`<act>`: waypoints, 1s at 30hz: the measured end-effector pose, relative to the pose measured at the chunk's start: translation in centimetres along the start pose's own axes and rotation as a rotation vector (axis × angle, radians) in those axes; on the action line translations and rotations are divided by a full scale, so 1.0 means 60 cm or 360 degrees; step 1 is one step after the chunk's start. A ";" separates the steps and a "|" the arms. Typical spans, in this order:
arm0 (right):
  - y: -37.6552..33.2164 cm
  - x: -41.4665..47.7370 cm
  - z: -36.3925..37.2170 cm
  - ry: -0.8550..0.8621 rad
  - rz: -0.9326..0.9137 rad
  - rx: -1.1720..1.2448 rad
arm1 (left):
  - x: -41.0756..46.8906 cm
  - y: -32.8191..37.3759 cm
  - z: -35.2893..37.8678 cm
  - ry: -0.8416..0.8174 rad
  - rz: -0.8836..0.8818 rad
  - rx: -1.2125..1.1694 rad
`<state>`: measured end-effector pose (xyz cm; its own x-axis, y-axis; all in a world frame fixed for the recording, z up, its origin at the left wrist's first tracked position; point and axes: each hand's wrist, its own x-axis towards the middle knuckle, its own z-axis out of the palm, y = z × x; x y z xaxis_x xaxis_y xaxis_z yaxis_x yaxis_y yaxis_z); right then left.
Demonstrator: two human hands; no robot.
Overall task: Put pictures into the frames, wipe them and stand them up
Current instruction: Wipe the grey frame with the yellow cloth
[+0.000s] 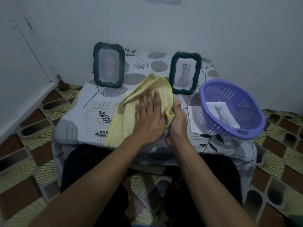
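A person's left hand (148, 117) presses flat on a yellow striped cloth (129, 112) whose bunched edge the right hand (177, 124) grips, on a leaf-patterned tablecloth (91, 115), while a left dark woven frame (108, 64) and a right dark woven frame (185, 72) stand upright behind.

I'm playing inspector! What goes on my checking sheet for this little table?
Surface: table under a leaf-patterned cover.
Job's things: two dark frames stand at the back. The left frame has a blurred picture and the right frame has a cat picture. A yellow cloth lies in front of them. A cat print and papers are on the right.
Clutter: purple basket, which holds the print and sits partly on the papers.
Hands: left hand lies flat on the cloth. Right hand grips its bunched edge. What is underneath is hidden.
Cables: nothing seen.
Surroundings: plain wall behind, patterned floor around.
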<state>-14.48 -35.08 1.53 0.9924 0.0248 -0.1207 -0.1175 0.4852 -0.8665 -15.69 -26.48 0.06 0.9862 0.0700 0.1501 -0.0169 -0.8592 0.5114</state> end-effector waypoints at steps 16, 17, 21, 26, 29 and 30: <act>-0.008 -0.011 0.000 0.0063 -0.0003 -0.0096 | 0.048 -0.051 -0.042 0.0284 -0.0601 -0.0080; -0.008 -0.011 0.005 0.0050 -0.0014 -0.0102 | 0.041 -0.039 -0.037 0.0247 -0.0528 -0.0087; -0.019 -0.001 0.010 0.0032 -0.0017 -0.0084 | -0.008 -0.006 -0.008 0.0085 0.0056 -0.0097; -0.035 0.014 -0.002 0.0066 -0.0035 -0.0088 | -0.025 -0.051 -0.003 -0.0046 0.0379 0.0221; -0.031 0.005 -0.006 0.0024 -0.0010 -0.0099 | 0.004 -0.097 -0.023 -0.0050 0.0106 0.0351; -0.029 0.004 -0.008 0.0023 0.0010 -0.0105 | 0.012 -0.109 -0.030 0.0001 0.0038 0.0303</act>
<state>-14.07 -36.34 2.81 0.9910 0.0146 -0.1329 -0.1264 0.4266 -0.8956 -15.17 -19.86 -1.64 0.9858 0.0489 0.1609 -0.0085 -0.9410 0.3383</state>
